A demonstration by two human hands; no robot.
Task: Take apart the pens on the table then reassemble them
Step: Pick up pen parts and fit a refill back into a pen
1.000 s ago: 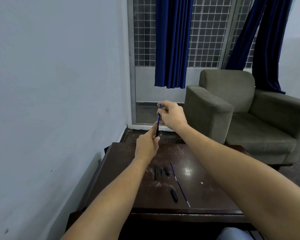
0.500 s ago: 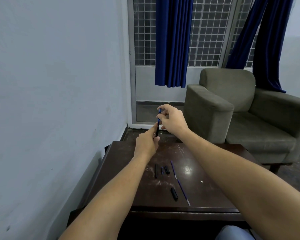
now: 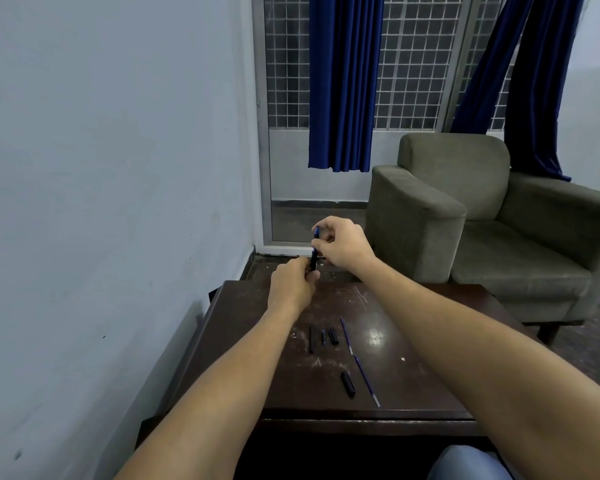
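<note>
I hold a dark blue pen (image 3: 314, 250) upright in the air above the far edge of the dark wooden table (image 3: 413, 382). My left hand (image 3: 291, 284) grips its lower end. My right hand (image 3: 342, 242) pinches its upper end with thumb and fingertips. Loose pen parts lie on the table: a thin black piece (image 3: 311, 339), a short blue piece (image 3: 323, 337), a short black piece (image 3: 333, 336), two thin blue refills (image 3: 347, 336) (image 3: 367, 381) end to end, and a black cap (image 3: 347, 384) nearer me.
A pale wall (image 3: 118, 202) runs along the table's left side. A grey-green armchair (image 3: 482, 220) stands beyond the table's right corner. Blue curtains (image 3: 343, 81) hang before a grilled window. My knee (image 3: 465, 464) shows at the bottom.
My right hand has slid slightly down along the pen towards my left hand, which has kept its grip. The parts on the table have not moved.
</note>
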